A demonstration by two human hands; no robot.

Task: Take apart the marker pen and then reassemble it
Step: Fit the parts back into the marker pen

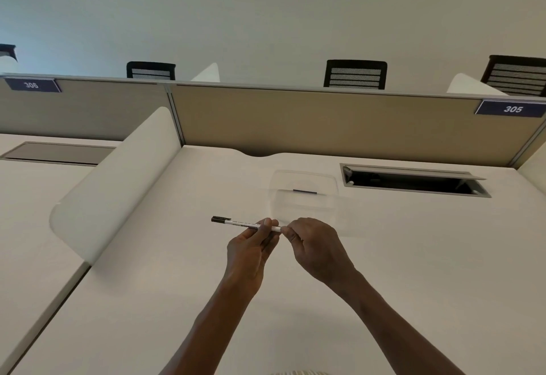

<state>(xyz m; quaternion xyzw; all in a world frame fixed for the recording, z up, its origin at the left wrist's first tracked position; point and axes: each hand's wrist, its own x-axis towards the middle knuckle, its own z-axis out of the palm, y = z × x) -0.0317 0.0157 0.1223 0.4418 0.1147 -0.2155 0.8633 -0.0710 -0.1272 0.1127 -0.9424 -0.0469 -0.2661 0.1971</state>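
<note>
A slim white marker pen (236, 222) with a black cap on its left end lies level in the air above the white desk (413, 256). My left hand (251, 249) grips the barrel near its right half, fingers wrapped round it. My right hand (313, 244) pinches the pen's right end with curled fingertips, and that end is hidden under them. The black cap (218, 219) sits on the pen and sticks out to the left of my left hand.
A clear plastic box (304, 191) stands on the desk just behind my hands. An open cable hatch (413, 181) is sunk into the desk at the back right. A white curved divider (118, 185) rises on the left, and a beige partition (325, 120) closes the back.
</note>
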